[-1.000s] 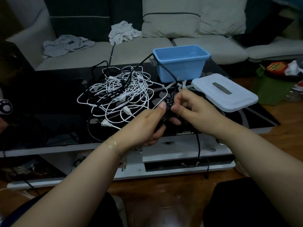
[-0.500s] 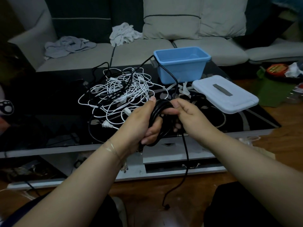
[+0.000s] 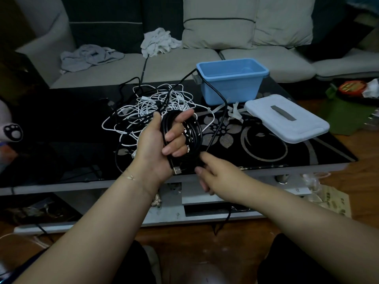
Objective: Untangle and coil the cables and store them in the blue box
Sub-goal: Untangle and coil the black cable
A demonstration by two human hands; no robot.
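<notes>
Both forearms bare, no sleeves in view. Thin pale bracelet (image 3: 129, 177) round the wrist just below left hand (image 3: 158, 144), w/ a small knot or charm on top. Right hand (image 3: 213, 173): no ring or band visible. Dark trousers (image 3: 287, 261) on both knees.

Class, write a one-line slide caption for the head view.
Left hand holds coiled black cable; right hand feeds slack beside blue box.

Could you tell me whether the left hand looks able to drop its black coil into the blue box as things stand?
Probably yes. The blue box stands open, its lid lying beside it. But the left hand holds a black coil whose loose run passes the box's near corner and the right hand pinches it.
</notes>
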